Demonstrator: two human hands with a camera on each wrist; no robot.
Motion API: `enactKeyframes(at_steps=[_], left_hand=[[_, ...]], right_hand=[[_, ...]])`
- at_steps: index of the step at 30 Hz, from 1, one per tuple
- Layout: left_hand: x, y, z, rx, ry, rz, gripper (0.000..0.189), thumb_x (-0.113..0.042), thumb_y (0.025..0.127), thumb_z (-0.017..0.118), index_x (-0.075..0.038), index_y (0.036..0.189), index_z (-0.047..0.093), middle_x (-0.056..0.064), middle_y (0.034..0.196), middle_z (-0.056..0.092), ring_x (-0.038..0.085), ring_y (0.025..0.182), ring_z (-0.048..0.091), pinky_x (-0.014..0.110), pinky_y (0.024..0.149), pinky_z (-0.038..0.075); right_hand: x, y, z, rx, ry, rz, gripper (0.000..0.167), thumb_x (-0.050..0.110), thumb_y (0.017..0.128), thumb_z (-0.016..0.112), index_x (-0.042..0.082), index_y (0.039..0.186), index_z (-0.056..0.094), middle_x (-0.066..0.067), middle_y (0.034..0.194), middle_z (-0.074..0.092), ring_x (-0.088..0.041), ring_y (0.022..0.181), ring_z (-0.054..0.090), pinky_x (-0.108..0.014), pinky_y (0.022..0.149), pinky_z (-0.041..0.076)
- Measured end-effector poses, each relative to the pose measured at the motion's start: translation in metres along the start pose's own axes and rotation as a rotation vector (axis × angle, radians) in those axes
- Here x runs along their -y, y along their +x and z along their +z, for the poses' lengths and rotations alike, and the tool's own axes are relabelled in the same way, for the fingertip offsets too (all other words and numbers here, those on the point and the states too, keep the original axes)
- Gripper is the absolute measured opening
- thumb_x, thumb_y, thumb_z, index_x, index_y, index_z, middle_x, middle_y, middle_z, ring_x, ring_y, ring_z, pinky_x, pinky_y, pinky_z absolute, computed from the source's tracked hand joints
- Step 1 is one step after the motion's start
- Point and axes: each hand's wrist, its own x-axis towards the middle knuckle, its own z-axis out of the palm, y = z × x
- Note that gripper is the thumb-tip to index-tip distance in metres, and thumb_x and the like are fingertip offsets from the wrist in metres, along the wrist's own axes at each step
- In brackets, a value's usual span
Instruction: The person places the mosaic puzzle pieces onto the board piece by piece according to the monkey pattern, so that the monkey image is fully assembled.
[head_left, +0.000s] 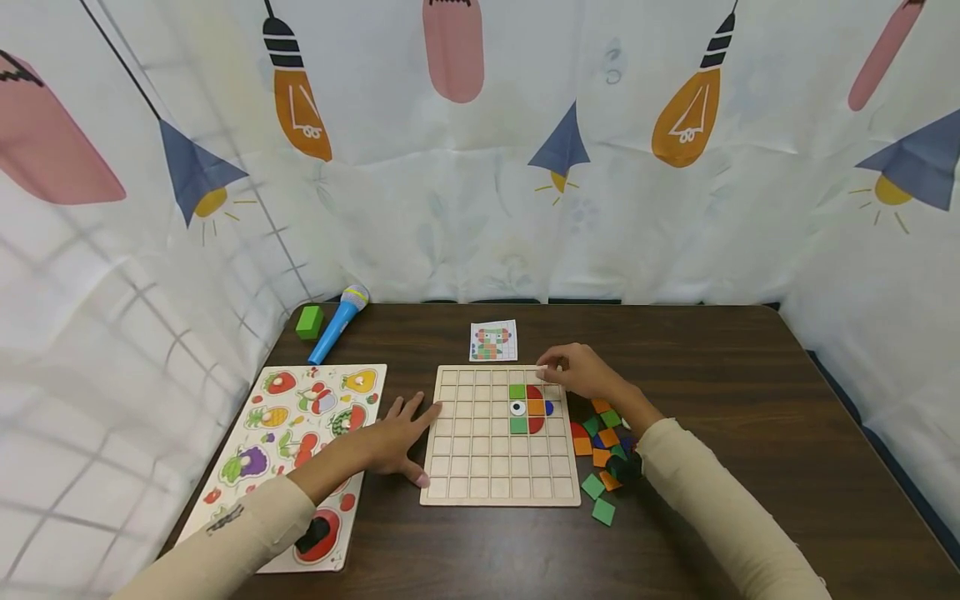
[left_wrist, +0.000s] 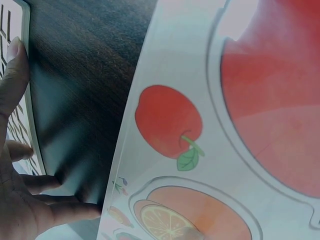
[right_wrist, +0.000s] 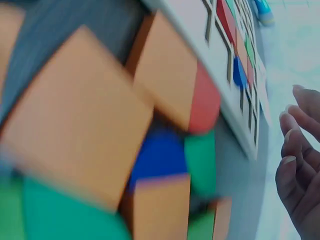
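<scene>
A wooden grid board (head_left: 480,454) lies mid-table. Set in its upper right squares are a green tile (head_left: 517,391), an eye tile (head_left: 517,408), a teal tile (head_left: 518,425), an orange tile (head_left: 536,407), two red curved tiles (head_left: 535,426) and a blue rounded tile (head_left: 549,407). My left hand (head_left: 390,437), fingers spread, touches the board's left edge. Over the board's top right corner is my right hand (head_left: 577,371), its fingers loosely bent. The right wrist view shows nothing between those fingers (right_wrist: 292,172).
Loose coloured tiles (head_left: 602,457) are heaped right of the board, partly behind the right forearm. A patterned card (head_left: 493,342) lies beyond it. At left lie a fruit puzzle board (head_left: 255,417), a blue toy microphone (head_left: 335,329) and a green block (head_left: 309,322).
</scene>
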Motion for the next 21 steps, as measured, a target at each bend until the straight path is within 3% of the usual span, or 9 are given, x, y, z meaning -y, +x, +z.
enactKeyframes(at_steps=[4,9,16,21], left_hand=[[0.000,-0.001,-0.001,-0.001,0.000,0.006,0.112,-0.048,0.075,0.084,-0.014,0.161,0.021,0.026,0.165,0.011,0.057,0.149,0.010,0.069,0.108,0.034],[0.000,-0.001,-0.001,-0.004,0.000,0.017,0.111,-0.048,0.076,0.084,-0.013,0.160,0.021,0.026,0.165,0.011,0.058,0.148,0.011,0.070,0.108,0.033],[-0.001,-0.001,0.000,0.000,-0.006,0.013,0.111,-0.048,0.076,0.084,-0.012,0.161,0.021,0.027,0.165,0.011,0.058,0.148,0.010,0.069,0.109,0.032],[-0.001,-0.001,0.000,-0.004,-0.003,0.012,0.112,-0.048,0.076,0.084,-0.012,0.160,0.021,0.027,0.165,0.011,0.058,0.148,0.010,0.069,0.109,0.032]], right_hand=[[-0.015,-0.011,-0.014,-0.029,-0.004,0.038,0.023,0.025,0.096,0.070,0.010,0.113,0.072,-0.002,0.091,0.064,-0.016,0.066,0.055,-0.030,0.059,0.050],[-0.037,-0.030,-0.032,-0.043,-0.052,0.071,0.025,0.026,0.094,0.072,0.009,0.113,0.073,-0.002,0.093,0.065,-0.017,0.077,0.053,-0.031,0.067,0.046],[-0.063,-0.061,-0.051,0.030,-0.123,0.034,0.028,0.027,0.092,0.074,0.010,0.114,0.074,-0.008,0.110,0.070,-0.020,0.092,0.060,-0.038,0.080,0.052],[-0.073,-0.078,-0.055,0.064,-0.159,0.026,0.027,0.027,0.092,0.074,0.010,0.112,0.076,-0.009,0.108,0.069,-0.022,0.093,0.062,-0.045,0.083,0.054]])
